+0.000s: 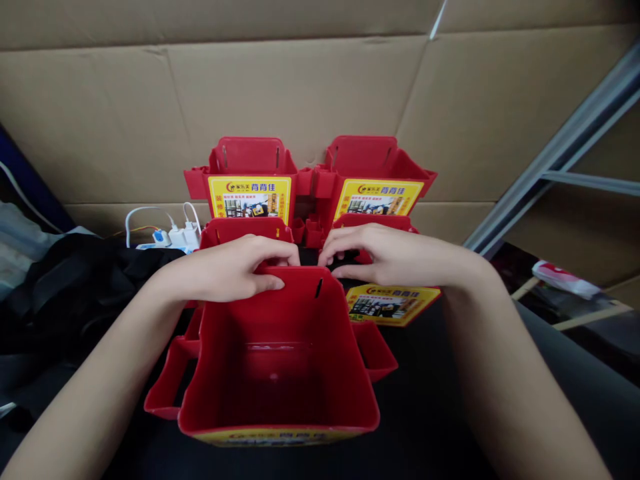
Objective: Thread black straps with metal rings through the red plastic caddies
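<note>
Left hand [253, 267]: pinching the back wall of the front bin, thumb inside, fingers behind.
Right hand [370, 252]: fingers curled beside the same wall's right corner, by some dark material [356, 256]; cannot tell whether it is gripped.
Front bin [280, 320]: 1, red, nearest the wearer, mouth facing up; red floor visible inside, with a pale line and a small round mark.
Side pockets: 2 seen on front bin, a left pocket [170, 383] and a right pocket [376, 353].
Slot [319, 288]: 1 seen in its back wall.
Red bins, total: 5 in view: front bin, middle pair partly behind the hands, rear left bin [253, 157], rear right bin [363, 155]; floors of those four hidden.
Yellow labels [395, 303]: 4 seen.
Plugs [184, 233]: 3, left of the bins.
Black cloth [75, 293]: left, heaped.
Cardboard [300, 87]: behind everything.
</note>
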Available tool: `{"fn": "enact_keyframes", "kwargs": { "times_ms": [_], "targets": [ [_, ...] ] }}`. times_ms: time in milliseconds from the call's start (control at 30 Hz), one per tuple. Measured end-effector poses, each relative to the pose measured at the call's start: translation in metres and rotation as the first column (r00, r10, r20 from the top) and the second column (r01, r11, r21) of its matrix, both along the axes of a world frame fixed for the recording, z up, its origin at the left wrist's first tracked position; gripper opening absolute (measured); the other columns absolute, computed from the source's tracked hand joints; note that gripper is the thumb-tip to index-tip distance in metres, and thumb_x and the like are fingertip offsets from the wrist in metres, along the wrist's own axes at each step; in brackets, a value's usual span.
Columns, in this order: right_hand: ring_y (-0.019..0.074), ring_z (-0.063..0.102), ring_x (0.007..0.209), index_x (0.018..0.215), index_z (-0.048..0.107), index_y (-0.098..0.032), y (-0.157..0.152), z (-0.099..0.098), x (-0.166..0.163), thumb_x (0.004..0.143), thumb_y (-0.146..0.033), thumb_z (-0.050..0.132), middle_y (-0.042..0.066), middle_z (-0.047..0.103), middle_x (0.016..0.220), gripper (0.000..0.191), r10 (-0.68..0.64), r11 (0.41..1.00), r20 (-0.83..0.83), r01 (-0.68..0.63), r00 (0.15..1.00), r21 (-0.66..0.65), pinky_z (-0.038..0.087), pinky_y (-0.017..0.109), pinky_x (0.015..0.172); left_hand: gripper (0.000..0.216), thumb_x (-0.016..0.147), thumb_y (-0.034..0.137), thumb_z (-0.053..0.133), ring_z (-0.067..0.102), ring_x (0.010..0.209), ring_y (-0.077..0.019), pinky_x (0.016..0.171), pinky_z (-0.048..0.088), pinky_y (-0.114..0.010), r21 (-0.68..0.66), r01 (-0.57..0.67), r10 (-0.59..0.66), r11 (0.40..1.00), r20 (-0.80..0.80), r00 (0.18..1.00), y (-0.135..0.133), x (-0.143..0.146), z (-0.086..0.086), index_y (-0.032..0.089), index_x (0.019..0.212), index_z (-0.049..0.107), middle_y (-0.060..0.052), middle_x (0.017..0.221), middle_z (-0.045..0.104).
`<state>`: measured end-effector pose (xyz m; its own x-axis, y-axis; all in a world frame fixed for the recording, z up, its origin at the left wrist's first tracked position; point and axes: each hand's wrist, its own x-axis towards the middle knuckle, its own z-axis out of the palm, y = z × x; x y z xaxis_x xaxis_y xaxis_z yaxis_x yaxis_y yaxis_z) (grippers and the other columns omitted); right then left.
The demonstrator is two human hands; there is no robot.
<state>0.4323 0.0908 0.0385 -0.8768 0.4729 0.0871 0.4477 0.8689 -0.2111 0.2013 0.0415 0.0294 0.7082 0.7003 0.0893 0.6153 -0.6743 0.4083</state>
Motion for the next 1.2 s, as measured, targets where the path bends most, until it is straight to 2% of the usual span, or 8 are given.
{"fn": "enact_keyframes", "kwargs": {
  "times_ms": [133,333,633,867,1000,1067,1200],
  "targets": [
    [0.0131,0.056,0.075,0.087,0.066,-0.018,0.008,-0.007,-0.006,0.083,-0.022,0.051,0.003,0.062,0.088,0.016,0.051,0.998,0.005,-0.050,0.999,-0.031,0.041,0.027,0.070,0.010,0.078,0.012,0.048,0.046,0.071,-0.0098,0.064,0.036,-0.020,-0.004,-0.002,0.002,1.000,-0.006,1.000,0.000,0.000,0.000,0.017,0.086,0.051,0.003,0.080,0.053],
    [0.0124,0.056,0.076,0.087,0.068,-0.018,0.016,-0.010,-0.003,0.083,-0.028,0.054,0.003,0.062,0.088,0.018,0.107,0.983,-0.114,-0.122,0.988,-0.138,0.041,0.026,0.072,0.010,0.079,0.013,0.046,0.046,0.071,-0.0103,0.064,0.036,-0.020,-0.019,-0.005,0.005,1.000,-0.004,1.000,0.000,0.000,-0.001,0.017,0.086,0.052,0.002,0.081,0.053],
    [0.0110,0.057,0.074,0.082,0.069,-0.018,0.015,-0.011,-0.007,0.081,-0.025,0.055,0.002,0.063,0.086,0.015,0.102,0.976,-0.153,-0.128,0.983,-0.174,0.042,0.025,0.072,0.010,0.079,0.013,0.046,0.046,0.072,-0.0104,0.064,0.037,-0.020,-0.011,-0.006,0.006,1.000,0.005,1.000,0.000,0.001,0.000,0.017,0.086,0.052,0.001,0.080,0.054],
    [0.0100,0.055,0.068,0.076,0.069,-0.017,0.013,-0.013,-0.009,0.081,-0.020,0.053,0.001,0.063,0.082,0.017,0.133,0.980,-0.138,-0.151,0.981,-0.126,0.042,0.023,0.066,0.009,0.079,0.013,0.046,0.046,0.070,-0.0098,0.062,0.036,-0.019,-0.014,-0.013,0.013,1.000,0.006,1.000,-0.001,0.001,-0.001,0.017,0.085,0.052,0.003,0.079,0.053],
    [0.0101,0.056,0.071,0.075,0.068,-0.017,0.013,-0.013,-0.010,0.080,-0.018,0.053,0.001,0.064,0.083,0.016,0.138,0.979,-0.162,-0.159,0.977,-0.129,0.042,0.023,0.069,0.010,0.079,0.012,0.047,0.045,0.070,-0.0089,0.062,0.036,-0.018,-0.009,-0.011,0.011,1.000,0.012,1.000,-0.002,0.001,-0.001,0.018,0.085,0.052,0.004,0.079,0.053],
    [0.0107,0.056,0.073,0.079,0.068,-0.017,0.013,-0.011,-0.010,0.080,-0.017,0.053,0.001,0.064,0.084,0.015,0.141,0.974,-0.166,-0.166,0.976,-0.152,0.042,0.024,0.070,0.010,0.078,0.010,0.047,0.046,0.070,-0.0087,0.062,0.036,-0.018,-0.012,-0.012,0.012,1.000,0.009,1.000,-0.002,0.001,-0.001,0.018,0.084,0.052,0.004,0.079,0.053],
    [0.0113,0.056,0.077,0.105,0.058,-0.018,0.004,-0.006,-0.007,0.083,-0.017,0.048,0.002,0.063,0.089,0.024,0.114,0.964,-0.162,-0.148,0.980,-0.220,0.043,0.023,0.066,0.009,0.078,0.011,0.048,0.046,0.070,-0.0088,0.063,0.036,-0.018,0.008,-0.020,0.020,1.000,0.007,1.000,-0.001,0.001,0.000,0.017,0.084,0.051,0.004,0.079,0.053]
  ]
}}
